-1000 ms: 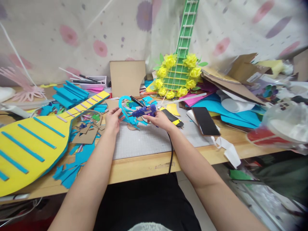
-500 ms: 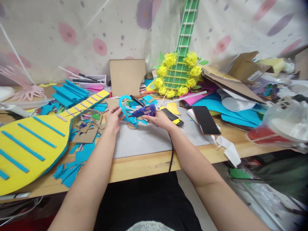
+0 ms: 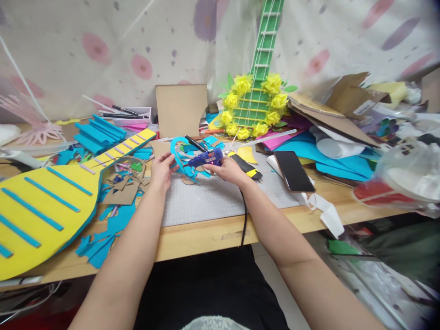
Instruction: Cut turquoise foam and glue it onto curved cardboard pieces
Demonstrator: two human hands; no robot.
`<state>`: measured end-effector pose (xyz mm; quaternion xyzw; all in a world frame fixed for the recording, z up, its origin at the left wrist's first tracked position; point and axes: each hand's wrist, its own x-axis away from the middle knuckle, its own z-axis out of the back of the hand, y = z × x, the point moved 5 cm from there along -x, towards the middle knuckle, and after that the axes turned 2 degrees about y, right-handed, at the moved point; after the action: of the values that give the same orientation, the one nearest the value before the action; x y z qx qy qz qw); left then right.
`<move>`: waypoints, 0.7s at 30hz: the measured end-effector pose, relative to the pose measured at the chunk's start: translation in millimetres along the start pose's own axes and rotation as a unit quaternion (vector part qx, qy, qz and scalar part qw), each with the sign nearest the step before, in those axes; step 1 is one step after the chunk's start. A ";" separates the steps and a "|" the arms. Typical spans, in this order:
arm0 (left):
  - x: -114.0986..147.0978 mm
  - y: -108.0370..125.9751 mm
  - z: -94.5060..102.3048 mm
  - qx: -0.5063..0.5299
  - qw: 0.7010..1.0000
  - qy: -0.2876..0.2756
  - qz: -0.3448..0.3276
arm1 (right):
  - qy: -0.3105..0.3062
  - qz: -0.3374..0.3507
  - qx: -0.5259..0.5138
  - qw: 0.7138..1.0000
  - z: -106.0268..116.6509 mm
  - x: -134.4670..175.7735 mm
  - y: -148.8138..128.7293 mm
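Observation:
Over the grey cutting mat, my right hand grips a blue glue gun with its nozzle pointing left. A black cord hangs from the gun over the table's front edge. My left hand pinches the left side of a curved blue paper piece, shaped like a ring or loop. The nozzle is close to this piece; whether they touch I cannot tell. Behind the gun lie blue scraps and a black pen. A black-and-yellow utility knife rests just right of my right hand.
At left lies a yellow cardboard guitar shape, with blue and brown scraps beside it. A green guitar with yellow paper flowers leans at the back. A phone and a plastic-wrapped tub are on the right.
Hands, glue gun and blue paper piece hold almost the same positions. The view has shifted very slightly.

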<state>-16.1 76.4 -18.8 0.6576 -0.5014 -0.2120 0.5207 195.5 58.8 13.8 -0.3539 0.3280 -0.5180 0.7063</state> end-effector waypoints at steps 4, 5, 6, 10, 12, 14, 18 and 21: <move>0.6 0.5 -0.5 -0.008 1.000 -0.009 0.004 | 0.003 -0.003 -0.004 1.000 0.4 0.8 -1.7; 0.7 0.6 -0.4 -0.010 1.000 -0.010 0.004 | 0.003 -0.002 -0.006 1.000 0.5 1.1 -2.3; 0.8 0.7 -0.3 -0.012 1.000 -0.011 0.004 | 0.002 0.000 -0.007 1.000 0.6 1.3 -2.9; 1.2 0.7 -0.9 -0.017 1.000 -0.020 0.000 | -0.002 0.010 -0.007 1.000 1.0 1.4 -2.6; 1.2 0.3 -1.4 -0.020 0.999 -0.025 -0.005 | 0.006 0.015 0.000 1.000 1.7 0.8 -1.1; 0.9 -0.3 -1.9 -0.025 0.999 -0.032 -0.008 | 0.014 0.020 0.006 1.000 2.1 0.0 0.3; 1.1 -1.5 -2.8 -0.033 0.999 -0.041 -0.010 | 0.025 0.021 0.014 0.999 2.1 -0.9 1.4; 3.0 -1.4 -4.3 -0.041 0.998 -0.051 -0.009 | 0.030 0.023 0.014 0.999 2.3 -0.9 0.3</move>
<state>-10.9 75.7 -17.8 0.6284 -0.5122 -0.2702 0.5194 197.3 60.1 14.9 -0.3209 0.3493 -0.5167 0.7128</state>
